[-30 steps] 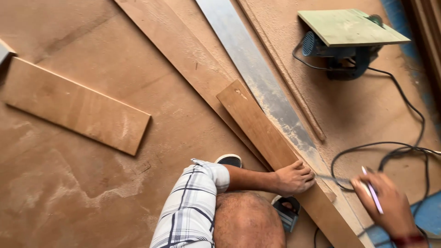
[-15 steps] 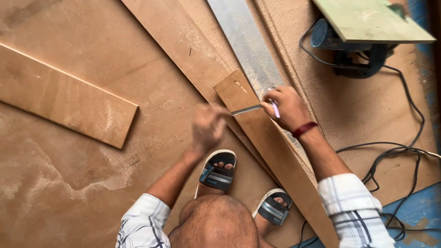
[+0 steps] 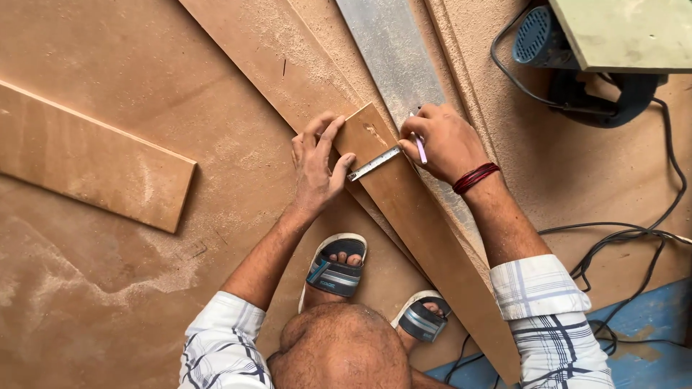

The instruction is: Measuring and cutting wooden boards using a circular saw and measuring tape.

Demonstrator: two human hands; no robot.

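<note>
A narrow wooden strip (image 3: 425,238) lies slanted on the sawdust-covered floor (image 3: 108,288), its upper end between the person's two hands. Across that end lies a small steel ruler (image 3: 373,164), set crosswise to the strip.

The left hand (image 3: 317,162) rests on the left edge of the strip; its fingers are spread flat over the wood, and the thumb presses down on the ruler's left end. It pins the ruler rather than closing around anything.

The right hand (image 3: 443,140) sits at the strip's right edge, its grip closed around a pale pencil (image 3: 418,146) pinched between thumb and fingers, with the tip down at the ruler's right end. A red band (image 3: 476,176) circles that wrist.

Just right of the strip, partly under the right hand, lies a long metal straightedge (image 3: 393,57). A wider board (image 3: 267,57) runs alongside the strip on its left. Well to the left of the strip lies a separate short plank (image 3: 94,162). To the strip's upper right stands a power saw (image 3: 598,65), its black cable (image 3: 634,238) trailing across the floor. Below the strip's middle, two sandalled feet (image 3: 339,270) stand on the floor.
</note>
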